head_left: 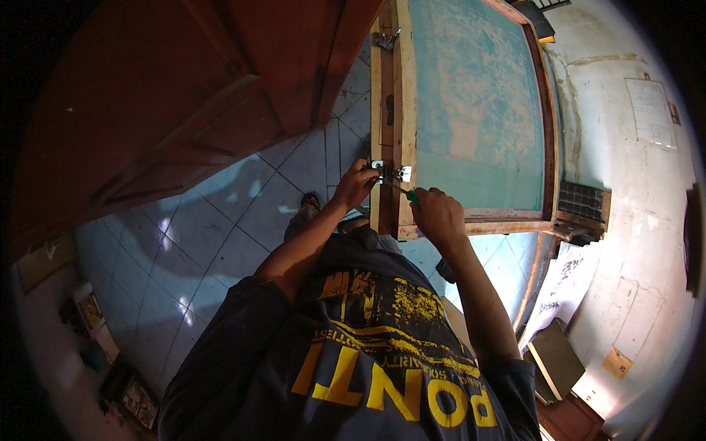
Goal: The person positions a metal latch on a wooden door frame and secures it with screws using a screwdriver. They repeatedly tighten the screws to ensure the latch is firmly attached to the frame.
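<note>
A wooden frame stretched with teal mesh (482,117) stands before me, a screen-printing screen by its look. Along its left side runs a wooden rail (387,121), where a metal hinge (403,174) joins rail and frame near the close corner. My left hand (354,187) is closed, with thumb and fingertips pinching the hinge's left plate. My right hand (440,217) wraps round a green-handled screwdriver (413,196), its shaft pointing left toward the hinge. Whether the tip sits in a screw is too small to tell. Farther along the rail is a second metal hinge (385,40).
A large dark red wooden door (191,95) fills the left. Beneath lies a pale blue tiled floor (213,228). At the right, a dark gridded rack (583,201) stands near a stained white wall (640,235). A brown box (555,359) is at lower right.
</note>
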{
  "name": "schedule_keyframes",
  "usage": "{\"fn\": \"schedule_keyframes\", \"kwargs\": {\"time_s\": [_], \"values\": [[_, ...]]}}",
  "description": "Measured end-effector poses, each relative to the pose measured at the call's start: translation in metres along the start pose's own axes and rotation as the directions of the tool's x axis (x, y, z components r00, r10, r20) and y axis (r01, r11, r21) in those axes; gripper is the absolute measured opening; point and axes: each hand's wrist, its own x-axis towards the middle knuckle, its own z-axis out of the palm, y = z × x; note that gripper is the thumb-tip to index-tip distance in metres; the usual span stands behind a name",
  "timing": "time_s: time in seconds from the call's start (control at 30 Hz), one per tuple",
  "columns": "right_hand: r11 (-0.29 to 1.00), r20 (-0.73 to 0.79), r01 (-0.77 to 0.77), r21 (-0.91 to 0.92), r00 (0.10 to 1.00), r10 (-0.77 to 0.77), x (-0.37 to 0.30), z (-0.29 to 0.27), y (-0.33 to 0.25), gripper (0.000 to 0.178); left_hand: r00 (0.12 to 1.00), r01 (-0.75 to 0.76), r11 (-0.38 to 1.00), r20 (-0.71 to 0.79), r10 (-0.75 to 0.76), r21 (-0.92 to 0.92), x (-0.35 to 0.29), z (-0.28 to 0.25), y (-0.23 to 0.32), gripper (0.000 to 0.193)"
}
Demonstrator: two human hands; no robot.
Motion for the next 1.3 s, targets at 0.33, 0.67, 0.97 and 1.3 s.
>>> {"fn": "schedule_keyframes", "kwargs": {"time_s": [0.33,0.67,0.97,1.3], "values": [[0.972,0.031,0.147,-0.182,0.989,-0.144,0.021,-0.011,0.007,0.016,0.998,-0.031,0.997,0.065,0.026,0.066,0.004,-0.003,0.002,0.019],[0.981,-0.006,0.071,0.179,0.997,-0.071,-0.004,-0.048,0.028,0.020,0.952,0.305,0.721,0.169,-0.257,-0.623,-0.001,0.024,-0.047,0.019],[0.505,0.117,-0.270,0.820,0.942,0.313,-0.069,0.010,0.067,0.034,0.988,0.105,0.994,0.108,-0.107,0.028,0.006,-0.021,0.020,0.035],[-0.141,0.282,-0.271,0.952,0.957,0.069,-0.081,0.020,-0.025,0.025,0.835,0.499,0.027,0.471,-0.285,-0.866,-0.020,-0.094,0.162,0.033]]}}
